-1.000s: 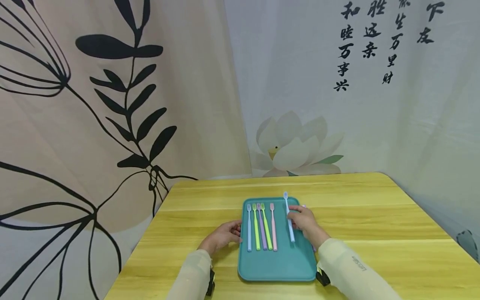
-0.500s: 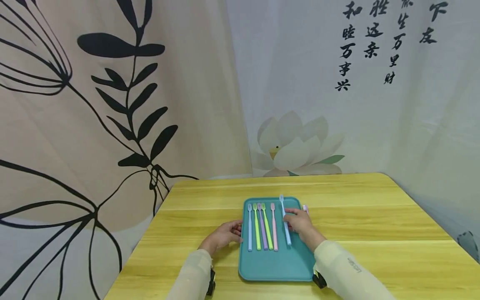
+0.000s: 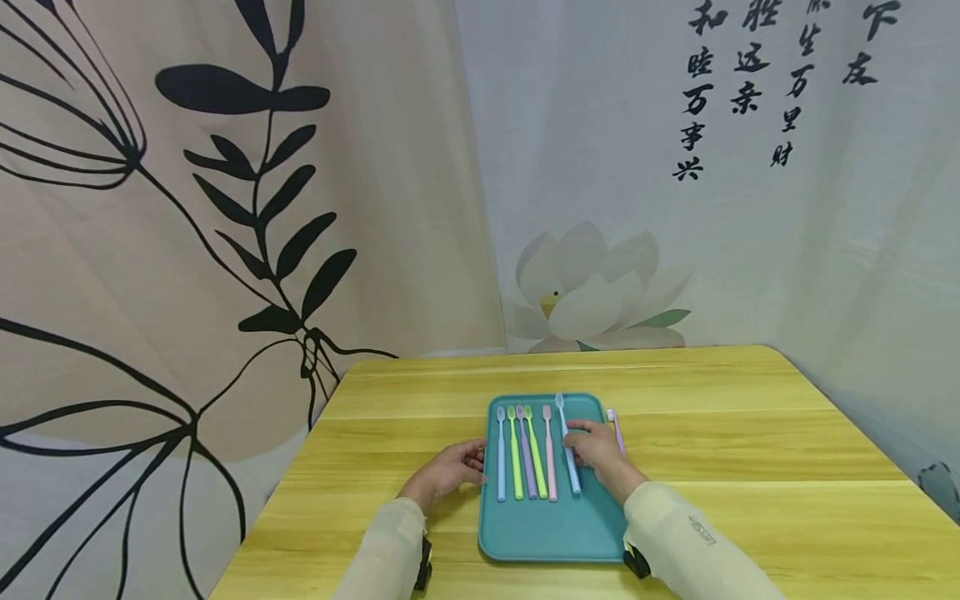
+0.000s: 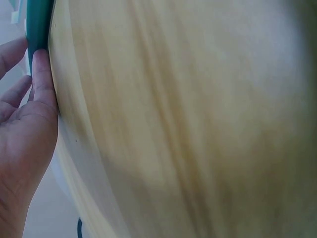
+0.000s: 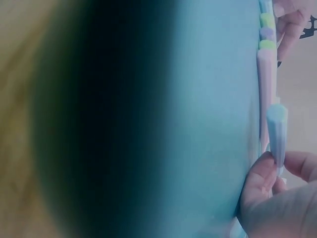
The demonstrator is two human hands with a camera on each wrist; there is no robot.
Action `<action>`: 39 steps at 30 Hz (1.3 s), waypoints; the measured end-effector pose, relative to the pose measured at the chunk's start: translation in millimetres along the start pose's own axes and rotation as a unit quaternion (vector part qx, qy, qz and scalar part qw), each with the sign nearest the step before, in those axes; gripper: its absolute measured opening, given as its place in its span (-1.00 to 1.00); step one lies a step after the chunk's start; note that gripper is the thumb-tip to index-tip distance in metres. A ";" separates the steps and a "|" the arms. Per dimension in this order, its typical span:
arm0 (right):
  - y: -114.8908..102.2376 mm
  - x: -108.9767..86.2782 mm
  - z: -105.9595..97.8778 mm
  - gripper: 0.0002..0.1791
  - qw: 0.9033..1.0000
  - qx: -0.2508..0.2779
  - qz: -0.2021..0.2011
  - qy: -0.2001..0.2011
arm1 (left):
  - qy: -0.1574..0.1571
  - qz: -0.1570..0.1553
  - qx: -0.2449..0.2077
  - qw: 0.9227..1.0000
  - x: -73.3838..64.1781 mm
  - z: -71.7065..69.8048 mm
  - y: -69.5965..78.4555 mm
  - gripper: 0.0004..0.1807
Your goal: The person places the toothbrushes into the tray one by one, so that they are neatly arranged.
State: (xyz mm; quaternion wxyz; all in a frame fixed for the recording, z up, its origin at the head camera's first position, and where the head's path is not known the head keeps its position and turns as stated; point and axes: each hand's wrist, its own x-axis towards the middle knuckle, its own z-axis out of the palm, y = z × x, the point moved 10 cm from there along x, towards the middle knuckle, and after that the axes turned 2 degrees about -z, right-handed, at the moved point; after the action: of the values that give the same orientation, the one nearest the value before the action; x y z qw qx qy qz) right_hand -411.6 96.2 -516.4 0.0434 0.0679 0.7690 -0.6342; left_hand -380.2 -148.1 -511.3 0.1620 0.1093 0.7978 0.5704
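Observation:
My right hand (image 3: pixel 603 457) pinches a light blue toothbrush (image 3: pixel 561 415) between thumb and fingers over the right half of a teal tray (image 3: pixel 551 533). In the right wrist view the handle end of that blue toothbrush (image 5: pixel 278 126) stands out above the tray surface. To its left lie a pink toothbrush (image 3: pixel 551 458), two yellow-green ones around a purple toothbrush (image 3: pixel 528 458), and another blue toothbrush (image 3: pixel 501 458), side by side with heads pointing away. My left hand (image 3: pixel 446 475) rests its fingertips against the tray's left edge; the left wrist view shows a fingertip on the teal side wall (image 4: pixel 38 29).
Beyond the tray's right edge, a purple toothbrush (image 3: pixel 617 432) lies on the wooden table (image 3: pixel 720 433), partly hidden behind my right hand. A printed curtain (image 3: pixel 405 183) hangs behind the table's far edge.
My right hand has moved left with the blue toothbrush and lowered it beside the pink one. More of the purple toothbrush right of the tray now shows. My left hand has stayed put.

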 end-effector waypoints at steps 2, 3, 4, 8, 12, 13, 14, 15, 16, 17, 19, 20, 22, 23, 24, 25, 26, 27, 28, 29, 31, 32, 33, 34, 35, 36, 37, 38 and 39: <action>-0.4 0.1 0.3 -0.52 1.000 -0.002 0.000 0.000 | 0.001 0.001 -0.001 1.000 0.0 -0.4 0.2 -0.24; -0.6 0.2 0.5 -0.52 1.000 -0.003 -0.001 0.000 | 0.001 0.001 -0.001 1.000 -0.1 -0.4 0.4 -0.23; -0.6 0.4 0.6 -0.52 1.000 -0.006 -0.002 0.000 | 0.001 0.001 -0.001 1.000 0.0 -0.3 0.2 -0.23; -0.6 0.1 1.2 -0.52 1.000 -0.011 -0.002 0.005 | 0.000 0.000 -0.001 1.000 0.5 -0.1 -0.3 -0.22; -1.5 -0.8 1.8 -0.55 1.000 -0.022 -0.008 0.006 | 0.002 0.000 0.000 1.000 1.0 -0.3 -0.4 -0.22; -2.3 -0.9 2.0 -0.56 1.000 -0.028 -0.011 0.005 | 0.002 0.000 0.000 1.000 1.1 -0.3 -0.4 -0.22; -2.4 -0.6 2.0 -0.58 0.999 -0.035 -0.014 0.005 | 0.003 -0.001 0.000 1.000 1.0 -0.3 -0.5 -0.22; -2.7 -0.5 2.2 -0.59 0.999 -0.040 -0.016 0.005 | 0.004 -0.002 0.000 1.000 1.0 -0.4 -0.5 -0.21; -2.8 -0.3 2.1 -0.61 0.999 -0.046 -0.018 0.006 | 0.004 -0.002 0.000 1.000 0.9 -0.3 -0.3 -0.21; -2.7 0.0 2.2 -0.63 0.999 -0.049 -0.018 0.006 | 0.005 -0.002 0.000 1.000 0.9 -0.4 -0.2 -0.21; -2.7 0.0 1.9 -0.66 0.998 -0.057 -0.017 0.008 | 0.005 -0.004 -0.001 1.000 0.8 -0.2 -0.1 -0.22; -2.3 0.2 1.7 -0.68 0.998 -0.062 -0.016 0.009 | 0.005 -0.003 -0.001 1.000 0.8 -0.4 0.1 -0.22; -2.1 -0.1 1.6 -0.70 0.998 -0.067 -0.015 0.008 | 0.006 -0.004 0.000 1.000 0.9 -0.4 0.1 -0.22; -2.0 -0.3 1.5 -0.70 0.997 -0.069 -0.014 0.009 | 0.006 -0.005 0.000 1.000 0.9 -0.6 -0.1 -0.22; -1.9 -0.5 1.3 -0.70 0.997 -0.072 -0.014 0.009 | 0.006 -0.006 0.000 1.000 1.0 -0.5 -0.1 -0.22; -2.0 -0.8 1.2 -0.70 0.997 -0.075 -0.015 0.010 | 0.006 -0.006 0.001 1.000 1.1 -0.6 -0.3 -0.21; -1.9 -0.9 1.0 -0.70 0.997 -0.078 -0.016 0.010 | 0.006 -0.005 0.001 1.000 1.3 -0.5 -0.4 -0.21; -1.8 -1.0 0.9 -0.70 0.997 -0.079 -0.017 0.010 | 0.006 -0.006 0.002 1.000 1.4 -0.3 -0.6 -0.21; -1.9 -1.2 0.8 -0.70 0.996 -0.081 -0.020 0.011 | 0.006 -0.006 0.003 1.000 1.4 -0.1 -0.6 -0.22; -1.4 -1.1 0.6 -0.70 0.996 -0.081 -0.019 0.012 | 0.005 -0.005 0.002 1.000 1.7 -0.2 -0.8 -0.22; -1.5 -0.9 0.6 -0.70 0.996 -0.083 -0.024 0.012 | 0.004 -0.003 0.003 1.000 2.0 -0.1 -0.8 -0.22; -1.4 -0.8 0.7 -0.70 0.996 -0.083 -0.025 0.011 | 0.004 -0.003 0.002 1.000 2.2 -0.1 -1.0 -0.22; -1.5 -0.7 0.8 -0.69 0.996 -0.083 -0.026 0.011 | 0.004 -0.005 0.002 1.000 2.3 -0.2 -1.3 -0.22; -1.9 -0.9 1.0 -0.69 0.996 -0.084 -0.028 0.010 | 0.004 -0.006 0.002 1.000 2.5 -0.4 -1.6 -0.22; -2.0 -0.9 1.1 -0.68 0.996 -0.084 -0.028 0.010 | 0.004 -0.005 0.003 1.000 2.6 -0.3 -1.6 -0.22; -2.5 -1.3 1.3 -0.67 0.996 -0.083 -0.030 0.008 | 0.004 -0.007 0.003 1.000 2.5 -0.4 -1.7 -0.22; -2.5 -1.7 1.4 -0.67 0.996 -0.080 -0.028 0.008 | 0.004 -0.007 0.005 1.000 2.5 -0.2 -2.1 -0.22; -3.3 -2.4 1.7 -0.66 0.997 -0.077 -0.029 0.006 | 0.003 -0.008 0.006 1.000 2.2 -0.2 -2.1 -0.22; -3.9 -3.2 1.8 -0.65 0.997 -0.073 -0.028 0.004 | 0.004 -0.008 0.008 1.000 2.0 -0.3 -2.3 -0.22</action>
State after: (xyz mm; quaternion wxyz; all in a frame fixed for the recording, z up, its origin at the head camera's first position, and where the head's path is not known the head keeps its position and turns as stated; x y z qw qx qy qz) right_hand -409.1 93.5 -512.5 0.0276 0.0459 0.8147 -0.5774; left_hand -382.2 -148.4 -513.6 0.1628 0.1019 0.8036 0.5633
